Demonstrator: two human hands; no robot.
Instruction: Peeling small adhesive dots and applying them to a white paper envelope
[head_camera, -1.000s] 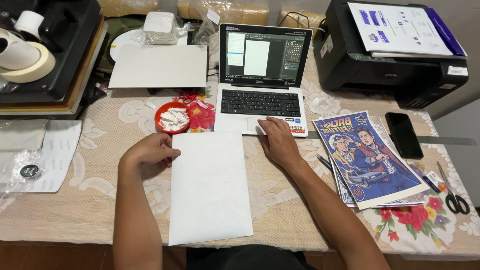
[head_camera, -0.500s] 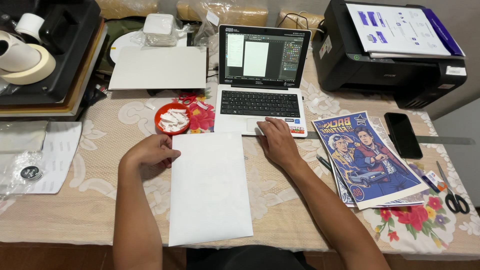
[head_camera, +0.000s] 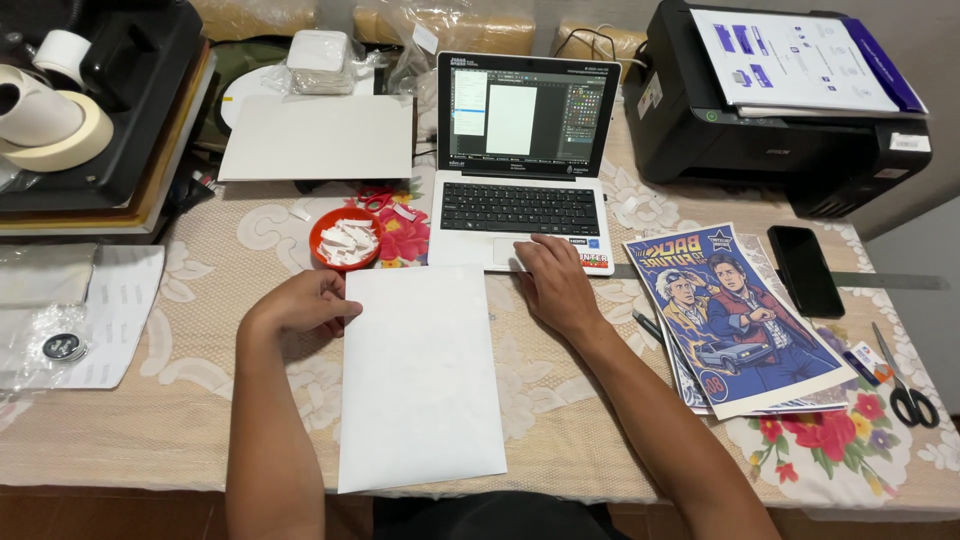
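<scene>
Nothing had really moved since the earlier frames: the left hand (head_camera: 300, 303) lay loosely curled, holding nothing, touching the left edge of the blank white sheet (head_camera: 418, 378) at lower centre, while the right hand (head_camera: 553, 283) rested flat, fingers spread, on the laptop (head_camera: 520, 195) trackpad just above it, so the work stood paused
</scene>
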